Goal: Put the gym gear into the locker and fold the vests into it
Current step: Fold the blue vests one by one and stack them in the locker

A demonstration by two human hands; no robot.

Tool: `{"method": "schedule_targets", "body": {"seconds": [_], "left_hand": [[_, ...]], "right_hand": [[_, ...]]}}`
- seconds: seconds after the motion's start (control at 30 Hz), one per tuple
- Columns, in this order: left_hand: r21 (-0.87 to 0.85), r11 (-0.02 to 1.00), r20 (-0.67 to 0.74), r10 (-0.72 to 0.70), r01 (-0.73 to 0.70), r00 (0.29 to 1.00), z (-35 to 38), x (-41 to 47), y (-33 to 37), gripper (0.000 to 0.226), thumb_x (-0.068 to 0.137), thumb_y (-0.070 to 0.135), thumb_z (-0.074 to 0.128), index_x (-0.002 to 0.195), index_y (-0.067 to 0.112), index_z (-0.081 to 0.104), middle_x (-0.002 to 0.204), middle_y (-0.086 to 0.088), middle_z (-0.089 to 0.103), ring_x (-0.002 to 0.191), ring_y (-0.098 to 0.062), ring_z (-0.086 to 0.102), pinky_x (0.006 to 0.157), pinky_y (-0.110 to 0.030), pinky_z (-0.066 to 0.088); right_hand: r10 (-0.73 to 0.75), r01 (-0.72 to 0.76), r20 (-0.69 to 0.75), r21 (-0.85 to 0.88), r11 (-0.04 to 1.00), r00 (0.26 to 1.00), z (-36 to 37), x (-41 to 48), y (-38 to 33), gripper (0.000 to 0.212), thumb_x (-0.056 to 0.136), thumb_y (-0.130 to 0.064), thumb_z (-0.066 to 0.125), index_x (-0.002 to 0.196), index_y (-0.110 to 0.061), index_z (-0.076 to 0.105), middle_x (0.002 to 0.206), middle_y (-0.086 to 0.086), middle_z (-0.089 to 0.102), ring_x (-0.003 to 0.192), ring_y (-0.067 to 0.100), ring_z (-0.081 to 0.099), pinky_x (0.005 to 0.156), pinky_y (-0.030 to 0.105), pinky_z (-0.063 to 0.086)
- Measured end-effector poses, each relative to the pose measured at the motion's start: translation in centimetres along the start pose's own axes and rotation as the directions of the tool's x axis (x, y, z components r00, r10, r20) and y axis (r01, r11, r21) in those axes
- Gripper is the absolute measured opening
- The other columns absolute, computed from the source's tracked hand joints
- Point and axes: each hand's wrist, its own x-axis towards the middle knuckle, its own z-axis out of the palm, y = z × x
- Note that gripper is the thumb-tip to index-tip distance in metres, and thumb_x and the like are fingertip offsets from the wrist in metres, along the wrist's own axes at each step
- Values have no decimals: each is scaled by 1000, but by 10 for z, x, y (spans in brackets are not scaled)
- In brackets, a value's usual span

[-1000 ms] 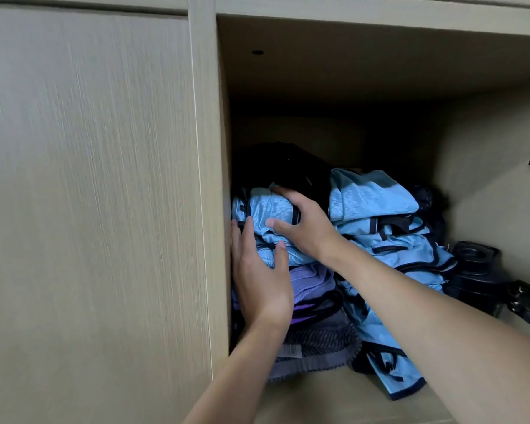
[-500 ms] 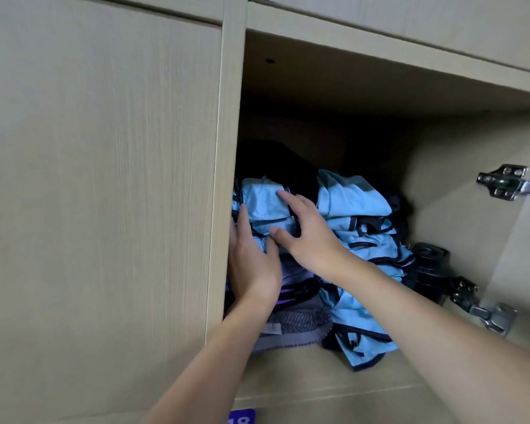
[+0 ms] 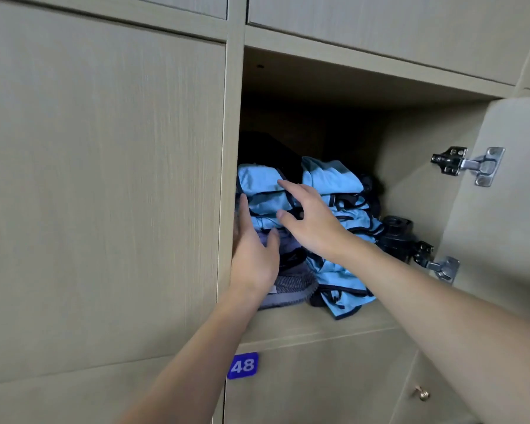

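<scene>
Soft daylight, shadowed interior, wide-angle bowing

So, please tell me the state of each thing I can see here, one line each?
Locker door: swung open.
Blue vests: stacked inside, folded loosely.
Grey shoe: under the pile.
Black bottle: at the right, inside.
Left hand: open, flat against the pile.
Right hand: open, fingers spread over the vests.

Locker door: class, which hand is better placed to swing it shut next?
Probably the right hand: the open door hangs on hinges on its side, while the left hand braces the blue vests.
</scene>
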Motion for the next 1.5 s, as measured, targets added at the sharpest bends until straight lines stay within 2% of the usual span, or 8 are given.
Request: {"method": "schedule_targets", "body": {"seconds": [0.1,0.2,0.43,0.63,1.0,1.23,1.37,1.5], "left_hand": [[-6,1000,-2,-30,30,1000,-1,-13,1,66,101,21,54,157,23,17,159,1,29,145,-12,30,109,-15,27],[64,998,-64,4,0,998,2,-31,-2,38,97,21,59,134,15,49,124,2,58,110,-16,58,88,-24,42],[160,987,289,-18,-30,957,27,-104,-26,9,91,11,58,95,17,63,69,9,57,59,-4,52,61,-23,44],[322,938,689,-141,-126,711,57,-208,-87,17,88,5,58,90,19,68,74,9,59,61,-4,51,59,-16,39],[468,872,844,-393,-143,364,163,-390,-222,36,89,37,69,118,19,59,118,0,61,105,-21,59,92,-38,49],[527,828,806,-413,-194,424,195,-423,-269,69,85,47,72,144,25,45,139,2,55,126,-21,53,105,-45,43],[485,864,784,-364,-131,503,203,-433,-274,24,90,26,70,113,19,68,111,0,68,100,-24,64,91,-39,49],[485,871,741,-363,-77,564,182,-416,-266,15,93,12,60,105,13,70,100,-1,68,77,-17,60,66,-25,44]], "right_hand": [[15,-15,-9,-2,1000,1000,-3,-18,-4,56,101,-25,53,152,-33,31,153,-4,27,139,12,31,104,24,30],[49,-49,-29,-5,999,998,-4,-47,1,54,100,-25,53,150,-32,33,149,-1,31,135,14,37,106,29,35],[271,-274,-94,-12,962,958,0,-163,48,51,95,-19,61,143,-17,43,128,9,47,100,17,56,97,27,43],[526,-526,13,23,850,850,24,-297,122,47,95,-14,61,140,-12,47,111,8,55,99,28,61,86,31,50],[814,-805,102,-121,581,572,70,-524,253,48,92,-17,65,137,-9,51,130,11,55,124,24,52,95,20,34],[848,-854,103,17,521,519,95,-587,301,83,84,-28,75,152,-31,28,135,0,49,123,14,50,104,30,40],[875,-877,80,104,468,477,116,-582,312,46,86,-20,72,128,-27,53,94,-6,62,66,2,59,66,23,47],[883,-880,-1,82,468,469,123,-565,300,16,88,0,54,77,0,65,68,7,53,59,17,42,46,19,30]]}}
